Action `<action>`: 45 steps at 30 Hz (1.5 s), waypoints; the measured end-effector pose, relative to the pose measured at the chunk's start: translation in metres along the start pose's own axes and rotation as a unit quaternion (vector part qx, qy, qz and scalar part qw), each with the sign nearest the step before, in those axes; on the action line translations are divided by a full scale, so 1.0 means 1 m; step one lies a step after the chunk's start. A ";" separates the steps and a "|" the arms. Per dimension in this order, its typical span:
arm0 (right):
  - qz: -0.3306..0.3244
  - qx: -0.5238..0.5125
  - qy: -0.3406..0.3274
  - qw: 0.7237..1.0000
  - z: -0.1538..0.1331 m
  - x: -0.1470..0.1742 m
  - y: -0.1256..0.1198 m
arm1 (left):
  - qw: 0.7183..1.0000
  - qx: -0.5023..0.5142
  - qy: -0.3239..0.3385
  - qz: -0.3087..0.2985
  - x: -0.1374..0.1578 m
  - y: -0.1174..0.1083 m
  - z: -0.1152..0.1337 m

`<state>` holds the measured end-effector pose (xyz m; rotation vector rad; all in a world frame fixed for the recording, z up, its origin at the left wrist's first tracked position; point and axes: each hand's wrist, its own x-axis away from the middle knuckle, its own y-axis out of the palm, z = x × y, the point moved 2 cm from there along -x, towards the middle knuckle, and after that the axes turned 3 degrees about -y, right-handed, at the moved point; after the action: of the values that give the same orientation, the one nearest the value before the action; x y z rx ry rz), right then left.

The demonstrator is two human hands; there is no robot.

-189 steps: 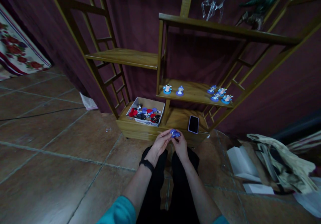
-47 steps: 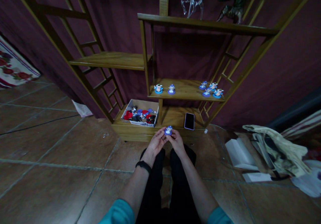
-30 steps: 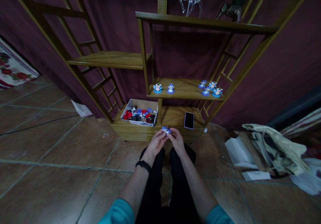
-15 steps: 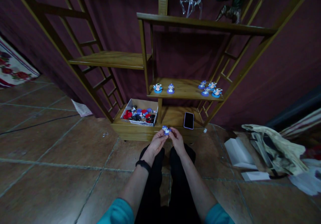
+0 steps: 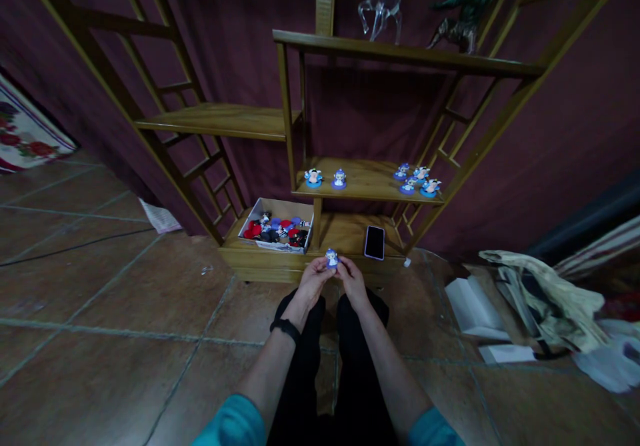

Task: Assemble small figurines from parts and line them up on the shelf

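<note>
I hold one small purple-and-white figurine [image 5: 331, 257] with both hands, in front of the low part of the wooden shelf unit [image 5: 263, 272]. My left hand [image 5: 313, 281] has its fingers closed at the left side and the base of it, and my right hand [image 5: 353, 284] pinches it from the right, so the two hands are close together with the figurine between them. It stands nearly upright, above my knees [image 5: 309, 329]. On my left wrist there is a black wristband [image 5: 286, 329].

Behind my left hand, on the bottom board, is an open cardboard box [image 5: 286, 209], in which red, black and purple figurines [image 5: 280, 229] lie in a mixed pile. To the right of the box, on the same board, a phone [image 5: 375, 243] lies with its dark screen up.

On the shelf board [image 5: 370, 181] above, a figurine with blue base [image 5: 313, 178] stands at the left end, and a purple figurine [image 5: 339, 179] is just beside it. Well apart from these two, near the right end, there is a close group of four: two with purple bases and two with blue. Higher up stands a transparent horse statuette [image 5: 382, 3].
</note>
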<state>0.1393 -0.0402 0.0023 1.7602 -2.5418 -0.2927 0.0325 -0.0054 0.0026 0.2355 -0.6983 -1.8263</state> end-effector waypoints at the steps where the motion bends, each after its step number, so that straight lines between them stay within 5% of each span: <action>1: 0.002 0.000 0.002 1.000 0.001 0.000 0.000 | 1.000 -0.007 0.004 0.004 0.000 0.000 0.000; 32: -0.061 -0.049 0.029 0.997 -0.013 -0.001 -0.006 | 0.971 -0.194 0.125 0.060 0.002 0.000 0.000; 45: -0.073 -0.071 0.052 0.993 -0.005 -0.006 0.000 | 0.833 -0.495 0.246 0.007 0.013 0.002 0.025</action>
<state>0.1418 -0.0352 0.0080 1.8582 -2.2657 -0.3660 0.0172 -0.0086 0.0263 -0.0067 0.6333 -1.7730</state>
